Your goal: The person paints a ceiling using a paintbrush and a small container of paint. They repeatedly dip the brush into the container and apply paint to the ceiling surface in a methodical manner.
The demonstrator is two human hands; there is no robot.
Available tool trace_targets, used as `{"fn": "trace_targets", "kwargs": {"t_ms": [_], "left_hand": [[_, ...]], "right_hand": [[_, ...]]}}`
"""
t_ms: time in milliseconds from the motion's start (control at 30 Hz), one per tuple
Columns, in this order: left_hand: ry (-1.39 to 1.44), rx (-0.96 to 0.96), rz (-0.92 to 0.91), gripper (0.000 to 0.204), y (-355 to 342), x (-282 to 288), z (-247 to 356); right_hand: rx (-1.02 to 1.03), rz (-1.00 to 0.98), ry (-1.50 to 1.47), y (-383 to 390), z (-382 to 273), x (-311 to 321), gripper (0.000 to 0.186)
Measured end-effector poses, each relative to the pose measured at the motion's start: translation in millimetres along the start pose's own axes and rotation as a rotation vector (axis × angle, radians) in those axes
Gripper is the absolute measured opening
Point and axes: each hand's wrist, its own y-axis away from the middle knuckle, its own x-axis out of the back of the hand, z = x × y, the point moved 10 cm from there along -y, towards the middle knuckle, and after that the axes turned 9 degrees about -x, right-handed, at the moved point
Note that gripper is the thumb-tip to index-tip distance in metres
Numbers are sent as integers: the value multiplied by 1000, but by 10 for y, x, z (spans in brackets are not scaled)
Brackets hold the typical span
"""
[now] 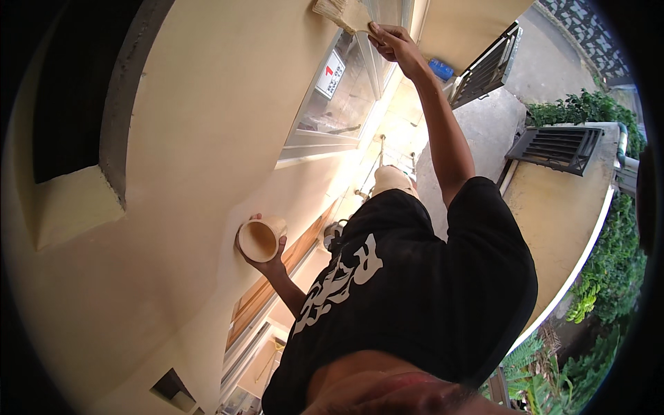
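Observation:
My right arm is stretched far out toward the top of the picture. The fingers of my right hand are closed round the handle of a wide paintbrush, whose pale bristles are partly cut off by the upper edge. The brush is beside the cream wall; whether the bristles touch it I cannot tell. Lower and to the left, my left hand grips a round paint pot from below and the sides. Its mouth faces me, and its inside is cream like the wall.
A glazed window with a sign behind it sits below the brush. At the left is a dark wall opening with a ledge. Ladder-like bars show near my legs. Metal grilles, a blue container and plants lie to the right.

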Motion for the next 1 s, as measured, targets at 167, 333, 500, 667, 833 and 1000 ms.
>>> {"fn": "trace_targets", "kwargs": {"t_ms": [167,333,500,667,833,1000], "left_hand": [[-32,27,5,104,-10,22,40],[-34,-3,10,101,12,12,24],[7,14,6,99,-74,-35,24],[-40,-8,4,101,-13,20,94],[17,-1,13,102,-73,-46,-21],[24,18,-7,101,-34,17,-73]], "right_hand": [[-119,-25,-10,-82,413,-223,53],[-260,145,180,392,573,198,53],[20,114,130,534,-987,-267,57],[-51,-16,130,212,-525,-726,60],[-414,65,430,591,401,-60,63],[3,-23,309,621,-829,-194,48]]}}
